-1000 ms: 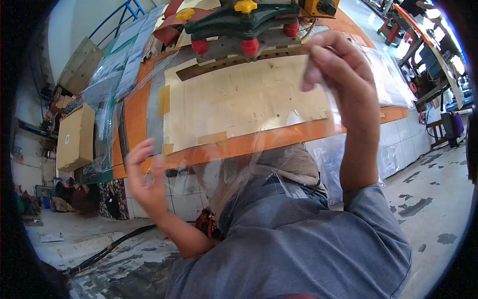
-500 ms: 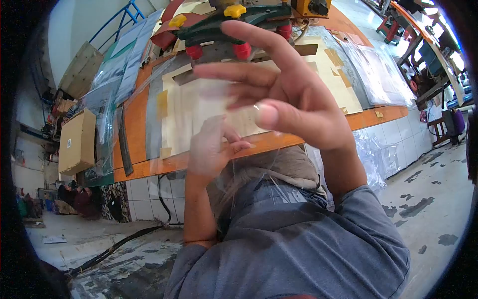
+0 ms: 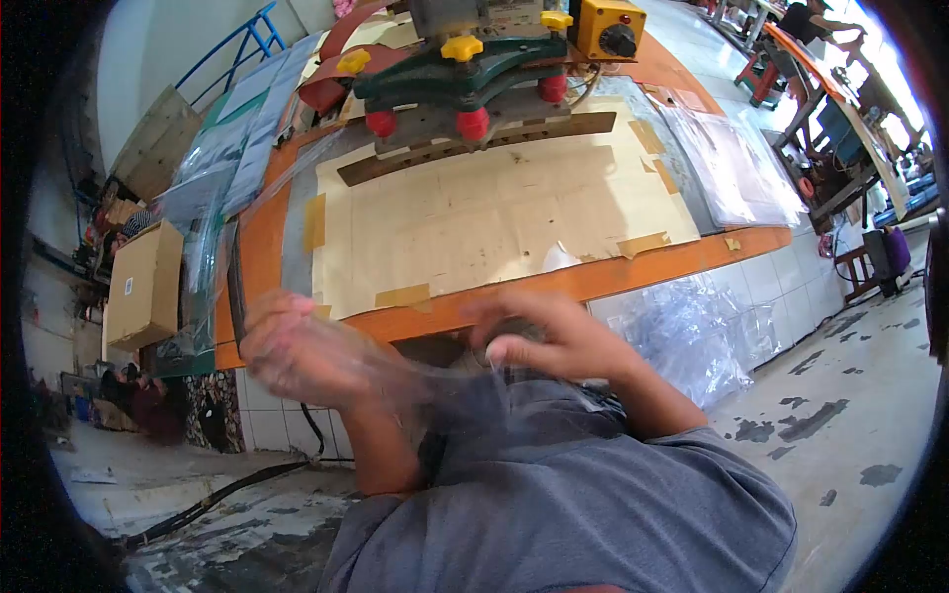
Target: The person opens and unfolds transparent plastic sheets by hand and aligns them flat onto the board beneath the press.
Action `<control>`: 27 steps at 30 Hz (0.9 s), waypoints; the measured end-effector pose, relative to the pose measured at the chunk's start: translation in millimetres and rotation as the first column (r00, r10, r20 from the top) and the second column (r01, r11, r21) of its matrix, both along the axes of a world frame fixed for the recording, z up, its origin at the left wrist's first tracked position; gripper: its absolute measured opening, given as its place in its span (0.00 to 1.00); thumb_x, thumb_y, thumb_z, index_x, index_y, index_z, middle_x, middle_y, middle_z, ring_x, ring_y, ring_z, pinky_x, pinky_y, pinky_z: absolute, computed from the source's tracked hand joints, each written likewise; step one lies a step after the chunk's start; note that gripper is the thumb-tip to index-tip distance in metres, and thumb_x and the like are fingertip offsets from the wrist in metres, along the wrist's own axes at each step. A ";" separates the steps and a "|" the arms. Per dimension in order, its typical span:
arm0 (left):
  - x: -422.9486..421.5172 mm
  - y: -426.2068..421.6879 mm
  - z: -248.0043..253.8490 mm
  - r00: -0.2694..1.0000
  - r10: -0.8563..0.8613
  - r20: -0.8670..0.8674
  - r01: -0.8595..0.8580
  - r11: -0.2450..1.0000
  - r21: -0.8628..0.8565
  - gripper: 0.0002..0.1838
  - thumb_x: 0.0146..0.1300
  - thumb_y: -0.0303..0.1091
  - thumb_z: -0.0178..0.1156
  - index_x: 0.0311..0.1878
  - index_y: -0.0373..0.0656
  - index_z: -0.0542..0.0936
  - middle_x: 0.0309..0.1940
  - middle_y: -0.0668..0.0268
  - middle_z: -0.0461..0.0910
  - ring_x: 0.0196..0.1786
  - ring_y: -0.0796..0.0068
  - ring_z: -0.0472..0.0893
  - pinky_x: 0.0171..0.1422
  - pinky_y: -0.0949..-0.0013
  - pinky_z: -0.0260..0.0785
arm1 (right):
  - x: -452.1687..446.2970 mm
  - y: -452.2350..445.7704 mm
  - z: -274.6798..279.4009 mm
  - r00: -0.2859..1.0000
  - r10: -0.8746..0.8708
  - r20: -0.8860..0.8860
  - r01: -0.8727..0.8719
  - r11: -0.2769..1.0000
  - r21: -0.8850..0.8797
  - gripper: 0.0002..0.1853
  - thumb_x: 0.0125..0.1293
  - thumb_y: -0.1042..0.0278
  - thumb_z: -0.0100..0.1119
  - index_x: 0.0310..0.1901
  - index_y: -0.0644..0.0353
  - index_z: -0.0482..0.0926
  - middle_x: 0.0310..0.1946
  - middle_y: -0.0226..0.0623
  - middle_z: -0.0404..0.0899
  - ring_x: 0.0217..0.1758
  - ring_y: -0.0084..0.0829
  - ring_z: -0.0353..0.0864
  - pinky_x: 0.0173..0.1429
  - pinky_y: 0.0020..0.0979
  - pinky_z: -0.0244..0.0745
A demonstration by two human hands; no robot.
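My left hand [image 3: 311, 348], blurred by motion, is closed on a thin clear plastic film [image 3: 430, 381] just off the table's front edge. The film trails rightward over my lap. To its right, my right hand [image 3: 554, 341] has its thumb and curved fingers apart, close to the film's far end; no grip on it shows. Beyond both hands lies a cream sheet [image 3: 474, 212], taped to the orange table [image 3: 593, 287]. A long, thin metal strip [image 3: 395, 163] lies across the sheet's back part, beneath the green press frame [image 3: 465, 84] with red feet.
Clear plastic sheets [image 3: 736, 163] lie at the table's right. Crumpled clear plastic [image 3: 692, 336] is below the front edge. A cardboard box [image 3: 143, 287] stands at left. Behind the table is a yellow control box [image 3: 608, 30]. Another person [image 3: 811, 22] is at the far right.
My right hand has come down and toward me from over the sheet, its fingers less spread. My left hand has moved left with the film. The view has shifted slightly, showing more of the press.
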State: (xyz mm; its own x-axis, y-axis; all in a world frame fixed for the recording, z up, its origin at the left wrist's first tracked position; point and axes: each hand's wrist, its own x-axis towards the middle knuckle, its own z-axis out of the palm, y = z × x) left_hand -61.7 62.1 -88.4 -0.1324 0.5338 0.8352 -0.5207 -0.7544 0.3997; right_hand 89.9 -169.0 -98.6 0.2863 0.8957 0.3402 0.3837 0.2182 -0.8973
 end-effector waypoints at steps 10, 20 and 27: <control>-21.5 -1.9 -8.6 0.910 0.384 -0.158 -0.416 0.847 -0.332 0.18 0.82 0.40 0.53 0.48 0.29 0.79 0.44 0.66 0.76 0.44 0.77 0.72 0.52 0.64 0.66 | 0.3 -22.5 13.5 0.970 0.224 0.092 -0.211 0.968 -0.135 0.16 0.73 0.55 0.67 0.51 0.58 0.83 0.41 0.40 0.86 0.44 0.42 0.89 0.48 0.39 0.81; -85.9 8.6 -59.9 0.852 0.268 -0.450 -0.407 0.879 -0.248 0.21 0.82 0.41 0.54 0.45 0.30 0.85 0.36 0.65 0.80 0.37 0.77 0.71 0.43 0.68 0.64 | 1.9 -18.9 40.0 0.668 -0.270 0.693 0.262 0.957 0.120 0.12 0.61 0.65 0.66 0.47 0.48 0.82 0.27 0.33 0.70 0.30 0.36 0.81 0.33 0.40 0.75; -67.1 -23.9 -68.6 0.923 0.078 -0.377 -0.217 0.914 -0.343 0.21 0.76 0.42 0.63 0.58 0.31 0.78 0.46 0.58 0.83 0.49 0.68 0.81 0.57 0.63 0.76 | 1.5 -17.0 45.0 0.621 -0.380 0.685 0.326 0.921 0.215 0.17 0.54 0.75 0.70 0.46 0.48 0.91 0.22 0.27 0.67 0.23 0.29 0.74 0.29 0.34 0.69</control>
